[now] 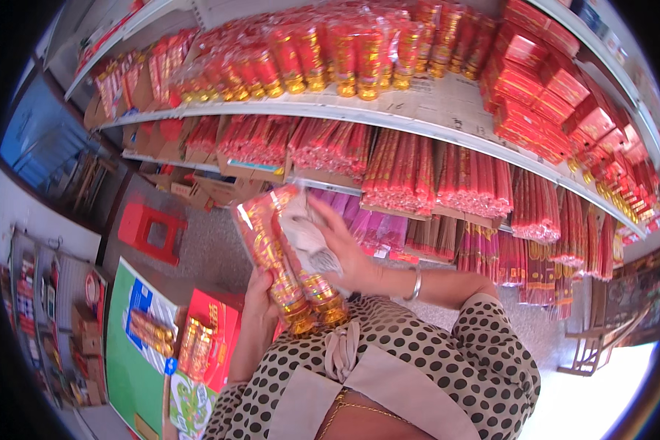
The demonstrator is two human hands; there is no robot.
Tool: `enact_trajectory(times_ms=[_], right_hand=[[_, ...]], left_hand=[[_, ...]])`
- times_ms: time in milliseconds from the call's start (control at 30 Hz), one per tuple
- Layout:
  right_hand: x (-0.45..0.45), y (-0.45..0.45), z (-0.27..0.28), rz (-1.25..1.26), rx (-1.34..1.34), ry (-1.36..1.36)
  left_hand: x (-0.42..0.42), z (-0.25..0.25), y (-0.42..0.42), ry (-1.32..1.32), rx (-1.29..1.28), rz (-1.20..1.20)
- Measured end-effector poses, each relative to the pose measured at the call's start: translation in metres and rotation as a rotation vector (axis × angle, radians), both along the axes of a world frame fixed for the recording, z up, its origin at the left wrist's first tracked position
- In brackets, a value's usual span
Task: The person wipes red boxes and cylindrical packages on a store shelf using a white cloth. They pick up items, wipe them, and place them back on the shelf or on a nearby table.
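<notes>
My left hand (261,297) grips the lower side of a clear-wrapped pair of red candles (261,236) with shiny gold bases and gold decoration. The pack is tilted in front of my chest, bases toward me. In my right hand (349,256) a whitish cloth (302,234) with a grey patch is pressed against the upper right face of the pack. That cloth hides part of the second candle. A bracelet (416,283) circles my right wrist.
Ahead, a metal shelf (330,113) carries wrapped candles (308,55), red boxes (544,99) and bundled red incense packs (399,170). A red plastic stool (151,231) stands left. On the green table (135,374) lie more candle packs (195,349) and a red sheet (225,324).
</notes>
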State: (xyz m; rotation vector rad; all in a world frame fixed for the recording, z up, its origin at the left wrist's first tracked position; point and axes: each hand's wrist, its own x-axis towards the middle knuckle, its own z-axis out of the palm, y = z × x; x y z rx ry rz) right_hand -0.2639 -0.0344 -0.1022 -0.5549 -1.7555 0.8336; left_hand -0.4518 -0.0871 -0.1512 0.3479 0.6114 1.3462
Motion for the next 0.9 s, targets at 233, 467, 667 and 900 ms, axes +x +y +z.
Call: enact_trajectory(times_ms=[233, 467, 667, 900], right_hand=[[0.023, -0.041, -0.035, 0.362, -0.857, 0.103], [0.029, -0.041, -0.041, 0.270, -0.641, 0.276], [0.059, -0.042, -0.025, 0.052, -0.581, 0.251], [0.115, -0.031, 0.001, -0.246, -0.416, 0.147]], left_hand=[[0.010, 0.035, -0.001, 0.154, 0.133, -0.109], [0.015, 0.043, 0.013, 0.596, 0.224, -0.217], [0.038, 0.073, 0.038, 0.788, 0.434, -0.342], [0.107, 0.092, 0.087, 0.733, 0.541, -0.335]])
